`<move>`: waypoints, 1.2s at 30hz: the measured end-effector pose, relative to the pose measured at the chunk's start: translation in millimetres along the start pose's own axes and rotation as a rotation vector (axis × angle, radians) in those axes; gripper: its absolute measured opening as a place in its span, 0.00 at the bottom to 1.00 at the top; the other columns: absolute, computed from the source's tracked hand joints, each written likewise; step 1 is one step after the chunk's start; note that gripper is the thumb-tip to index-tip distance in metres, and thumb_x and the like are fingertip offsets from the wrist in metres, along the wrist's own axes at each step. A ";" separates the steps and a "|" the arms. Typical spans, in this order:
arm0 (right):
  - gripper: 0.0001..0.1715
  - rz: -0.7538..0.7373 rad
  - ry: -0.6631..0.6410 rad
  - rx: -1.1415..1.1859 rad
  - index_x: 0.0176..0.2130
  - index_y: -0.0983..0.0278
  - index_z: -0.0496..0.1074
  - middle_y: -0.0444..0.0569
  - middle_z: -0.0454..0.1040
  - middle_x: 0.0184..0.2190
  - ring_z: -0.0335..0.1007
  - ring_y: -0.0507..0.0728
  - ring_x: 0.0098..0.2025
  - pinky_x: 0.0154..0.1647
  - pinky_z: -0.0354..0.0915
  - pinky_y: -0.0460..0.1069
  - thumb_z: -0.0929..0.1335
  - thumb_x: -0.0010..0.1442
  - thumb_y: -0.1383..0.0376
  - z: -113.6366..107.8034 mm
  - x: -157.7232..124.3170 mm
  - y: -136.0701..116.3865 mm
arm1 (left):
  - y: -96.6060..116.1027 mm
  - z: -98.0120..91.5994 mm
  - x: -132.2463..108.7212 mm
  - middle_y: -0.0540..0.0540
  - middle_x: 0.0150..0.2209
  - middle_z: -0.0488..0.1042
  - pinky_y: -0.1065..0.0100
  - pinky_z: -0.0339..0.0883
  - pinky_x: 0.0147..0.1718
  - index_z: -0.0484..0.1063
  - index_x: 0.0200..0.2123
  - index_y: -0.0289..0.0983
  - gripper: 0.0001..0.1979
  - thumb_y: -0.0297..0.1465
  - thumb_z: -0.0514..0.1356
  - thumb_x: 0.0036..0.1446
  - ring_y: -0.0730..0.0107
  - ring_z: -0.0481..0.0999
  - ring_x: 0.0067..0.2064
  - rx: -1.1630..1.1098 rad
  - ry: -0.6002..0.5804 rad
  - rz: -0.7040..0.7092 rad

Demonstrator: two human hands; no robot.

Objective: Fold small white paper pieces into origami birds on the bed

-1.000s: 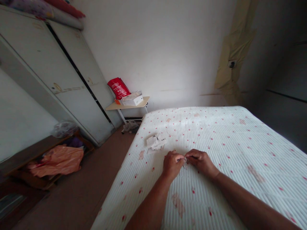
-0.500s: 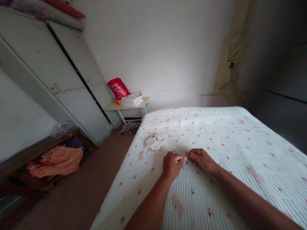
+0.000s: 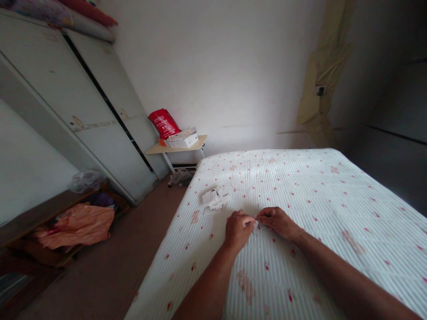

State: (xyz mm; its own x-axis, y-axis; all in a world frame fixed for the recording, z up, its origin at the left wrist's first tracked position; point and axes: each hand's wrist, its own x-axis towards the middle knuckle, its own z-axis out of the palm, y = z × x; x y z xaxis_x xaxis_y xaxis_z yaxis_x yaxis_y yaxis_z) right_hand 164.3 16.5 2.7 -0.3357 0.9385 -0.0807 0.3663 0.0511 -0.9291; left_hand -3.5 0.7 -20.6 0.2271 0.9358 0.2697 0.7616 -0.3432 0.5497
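My left hand (image 3: 237, 228) and my right hand (image 3: 275, 220) meet over a white bed cover with red dots (image 3: 320, 209). Both hands are closed in a pinch on a small white piece (image 3: 255, 223) held between their fingertips; it is too small to name. A little pile of white paper-like pieces (image 3: 215, 198) lies on the cover just beyond and to the left of my left hand.
A grey wardrobe (image 3: 83, 106) stands along the left wall. A small side table (image 3: 176, 146) with a red bag (image 3: 164, 122) and a white box is at the bed's far corner. An orange cloth (image 3: 76, 224) lies on a low wooden shelf at left.
The hands have stayed together on the small piece, with only slight finger shifts. The view has drifted a little.
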 end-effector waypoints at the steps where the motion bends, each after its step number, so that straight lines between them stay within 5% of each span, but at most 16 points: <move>1: 0.15 0.000 0.002 -0.006 0.25 0.68 0.72 0.40 0.60 0.15 0.50 0.47 0.19 0.19 0.48 0.44 0.65 0.48 0.58 0.2 0.5 0.9 | -0.2 0.2 0.1 0.51 0.30 0.75 0.71 0.60 0.44 0.77 0.32 0.44 0.09 0.30 0.57 0.51 0.70 0.70 0.38 -0.001 0.001 0.001; 16: 0.13 -0.157 0.133 -0.269 0.23 0.66 0.67 0.45 0.67 0.21 0.61 0.51 0.25 0.26 0.55 0.46 0.60 0.54 0.62 11.6 1.3 7.4 | 1.9 -0.6 1.4 0.51 0.29 0.73 0.70 0.62 0.40 0.77 0.30 0.43 0.07 0.30 0.58 0.51 0.70 0.70 0.37 0.000 -0.003 -0.005; 21: 0.17 -0.103 0.061 -0.061 0.30 0.66 0.70 0.40 0.60 0.16 0.55 0.49 0.19 0.20 0.52 0.45 0.60 0.56 0.56 2.0 -0.8 7.8 | 1.6 -0.5 1.1 0.51 0.31 0.76 0.68 0.61 0.45 0.77 0.31 0.42 0.07 0.29 0.59 0.49 0.68 0.71 0.39 -0.057 0.024 -0.007; 24: 0.19 -0.053 0.134 0.053 0.37 0.66 0.71 0.39 0.61 0.16 0.53 0.49 0.16 0.17 0.52 0.44 0.60 0.56 0.55 -4.7 1.0 14.4 | 0.2 0.8 0.3 0.50 0.36 0.76 0.68 0.63 0.44 0.75 0.37 0.41 0.13 0.27 0.60 0.45 0.68 0.71 0.40 -0.111 0.043 -0.027; 30: 0.12 -0.428 0.211 -0.127 0.29 0.62 0.75 0.50 0.73 0.31 0.69 0.55 0.34 0.38 0.64 0.49 0.63 0.54 0.63 -8.0 6.2 30.1 | -3.1 3.6 -0.5 0.51 0.36 0.74 0.69 0.65 0.40 0.73 0.38 0.41 0.17 0.24 0.60 0.42 0.70 0.71 0.37 -0.128 0.045 -0.073; 36: 0.15 -0.488 0.112 -0.307 0.33 0.62 0.77 0.51 0.72 0.34 0.69 0.54 0.35 0.37 0.65 0.48 0.61 0.57 0.69 -5.8 4.8 30.4 | -4.2 4.0 0.1 0.50 0.36 0.74 0.69 0.65 0.39 0.72 0.37 0.40 0.15 0.24 0.59 0.43 0.69 0.71 0.38 -0.096 0.034 -0.054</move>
State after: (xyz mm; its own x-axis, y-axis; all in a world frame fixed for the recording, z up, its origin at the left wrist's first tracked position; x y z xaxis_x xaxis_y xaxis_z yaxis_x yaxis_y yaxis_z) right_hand 178.9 24.5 -23.8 -0.4412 0.8111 0.3840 0.4324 0.5671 -0.7010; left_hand -4.3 2.6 -26.0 0.1652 0.9505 0.2634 0.7100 -0.2999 0.6371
